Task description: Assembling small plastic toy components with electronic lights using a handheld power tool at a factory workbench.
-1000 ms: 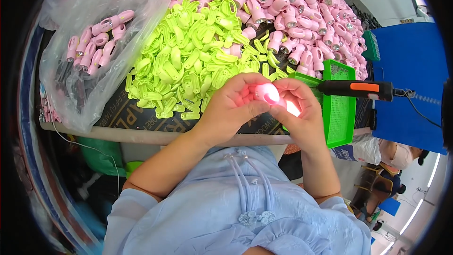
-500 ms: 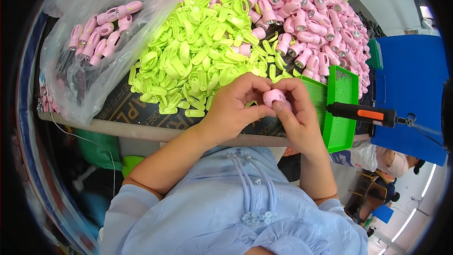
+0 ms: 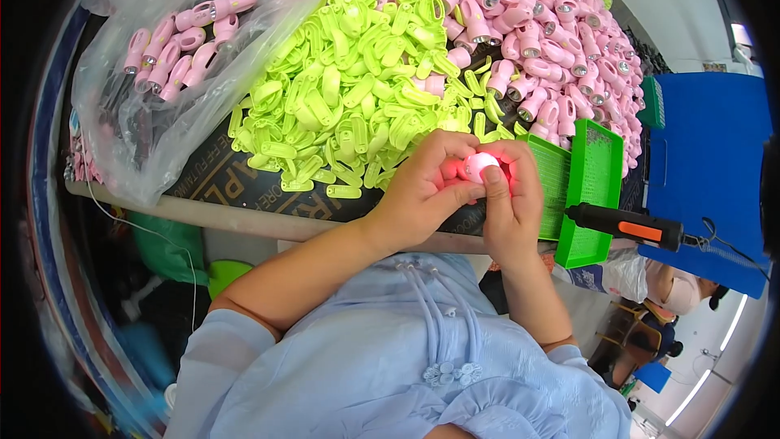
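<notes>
My left hand [image 3: 422,191] and my right hand [image 3: 512,203] meet over the table's near edge, both closed around one small pink flashlight-like piece [image 3: 478,166] that glows red at its round end. Just beyond my fingers lies a heap of lime-green plastic clips [image 3: 357,97]. Farther back and to the right spreads a big pile of pink pieces [image 3: 536,24] of the same kind.
A clear plastic bag [image 3: 162,73] holding more pink pieces sits at the left. A green tray [image 3: 597,187] stands right of my hands, with a black and orange hand tool [image 3: 630,226] lying across it. A blue box [image 3: 707,171] is farther right.
Both hands stayed together on the pink piece, turning it slightly. Its red glow shows again after dimming half a second ago. The view shifted a little.
</notes>
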